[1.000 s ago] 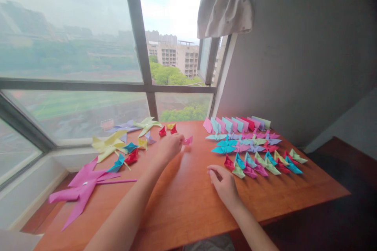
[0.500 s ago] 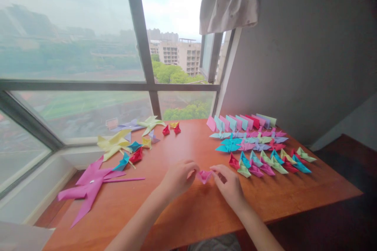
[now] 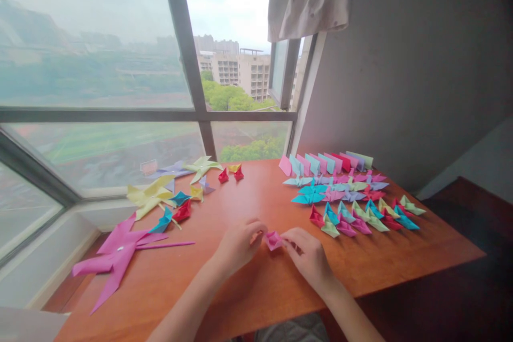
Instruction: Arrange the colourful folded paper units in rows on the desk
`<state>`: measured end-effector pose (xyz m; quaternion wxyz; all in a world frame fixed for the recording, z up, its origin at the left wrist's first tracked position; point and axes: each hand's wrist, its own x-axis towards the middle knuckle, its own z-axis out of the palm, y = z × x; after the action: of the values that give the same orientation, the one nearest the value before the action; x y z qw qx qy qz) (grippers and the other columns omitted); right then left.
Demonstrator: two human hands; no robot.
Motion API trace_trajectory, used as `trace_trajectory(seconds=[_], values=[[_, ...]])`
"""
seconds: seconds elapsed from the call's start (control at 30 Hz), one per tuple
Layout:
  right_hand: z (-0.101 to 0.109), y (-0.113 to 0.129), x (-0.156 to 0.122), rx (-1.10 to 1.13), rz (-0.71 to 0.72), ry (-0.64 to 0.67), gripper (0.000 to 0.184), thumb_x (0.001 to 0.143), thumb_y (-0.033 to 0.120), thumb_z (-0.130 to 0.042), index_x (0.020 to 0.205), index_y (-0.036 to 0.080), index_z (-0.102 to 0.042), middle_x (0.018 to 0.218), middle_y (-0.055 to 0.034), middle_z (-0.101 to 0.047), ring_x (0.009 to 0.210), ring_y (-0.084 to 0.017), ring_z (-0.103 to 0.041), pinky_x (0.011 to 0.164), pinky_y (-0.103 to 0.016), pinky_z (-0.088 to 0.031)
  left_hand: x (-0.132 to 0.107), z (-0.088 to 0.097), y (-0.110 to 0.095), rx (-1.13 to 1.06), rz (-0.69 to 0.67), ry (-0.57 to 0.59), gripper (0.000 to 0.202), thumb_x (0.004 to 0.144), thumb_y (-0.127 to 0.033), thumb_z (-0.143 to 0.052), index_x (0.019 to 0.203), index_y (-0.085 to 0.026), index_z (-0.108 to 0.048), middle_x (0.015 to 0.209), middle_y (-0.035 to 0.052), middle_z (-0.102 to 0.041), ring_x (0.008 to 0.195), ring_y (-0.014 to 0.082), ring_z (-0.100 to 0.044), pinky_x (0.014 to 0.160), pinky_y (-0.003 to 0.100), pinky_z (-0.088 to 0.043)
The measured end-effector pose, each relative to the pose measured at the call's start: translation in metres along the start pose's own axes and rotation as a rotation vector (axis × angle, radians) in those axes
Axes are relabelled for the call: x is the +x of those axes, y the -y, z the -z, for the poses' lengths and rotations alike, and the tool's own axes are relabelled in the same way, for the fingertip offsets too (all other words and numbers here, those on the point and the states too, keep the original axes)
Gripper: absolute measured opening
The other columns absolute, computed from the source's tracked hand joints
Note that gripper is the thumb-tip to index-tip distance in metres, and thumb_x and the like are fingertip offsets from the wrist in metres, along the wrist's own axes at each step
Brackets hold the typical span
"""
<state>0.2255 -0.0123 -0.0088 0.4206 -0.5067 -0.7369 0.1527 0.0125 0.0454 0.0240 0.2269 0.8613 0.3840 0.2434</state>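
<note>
A small pink folded paper boat (image 3: 274,241) is held between my two hands over the near middle of the table. My left hand (image 3: 242,243) pinches its left tip with thumb and fingers. At the opposite tip, my right hand (image 3: 304,251) has its fingers closed on the paper. The boat's hollow faces up toward me. To the right of my hands, folded paper boats (image 3: 346,227) in several colours stand in rows, with paper cranes (image 3: 310,192) behind them.
Folded paper pieces (image 3: 320,164) line the table's back right. On the left lie a large pink pinwheel (image 3: 120,249), a yellow pinwheel (image 3: 150,195) and more small boats (image 3: 182,211). The wooden table (image 3: 236,299) meets a window, partly covered by a curtain (image 3: 308,2).
The pink boat has tilted, so more of its open inside shows. Both hands keep hold of its ends. The whole view has shifted slightly.
</note>
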Motion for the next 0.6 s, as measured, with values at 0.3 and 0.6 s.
trace_trajectory(seconds=[0.3,0.6], values=[[0.056,-0.02,-0.027,-0.157,0.032,-0.273,0.019,0.094,0.025,-0.055,0.096,0.025,-0.074,0.093,-0.0058,-0.073,0.088,-0.019,-0.069,0.083,-0.032,-0.056,0.0,0.021,0.018,-0.019,0.134,-0.125,0.023,0.088,-0.019,-0.049,0.1,-0.02,-0.068,0.09,0.0055,-0.072,0.073,0.0163,-0.065,0.065,0.026,-0.05],[0.227,-0.123,-0.073,-0.579,-0.215,-0.721,0.038,0.088,0.054,-0.058,0.095,0.02,-0.075,0.087,-0.0121,-0.075,0.071,-0.024,-0.072,0.069,-0.035,-0.054,0.0,0.017,0.013,0.009,0.138,0.006,0.024,0.084,-0.018,-0.051,0.098,-0.021,-0.07,0.091,0.0054,-0.073,0.078,0.0185,-0.065,0.067,0.027,-0.048]])
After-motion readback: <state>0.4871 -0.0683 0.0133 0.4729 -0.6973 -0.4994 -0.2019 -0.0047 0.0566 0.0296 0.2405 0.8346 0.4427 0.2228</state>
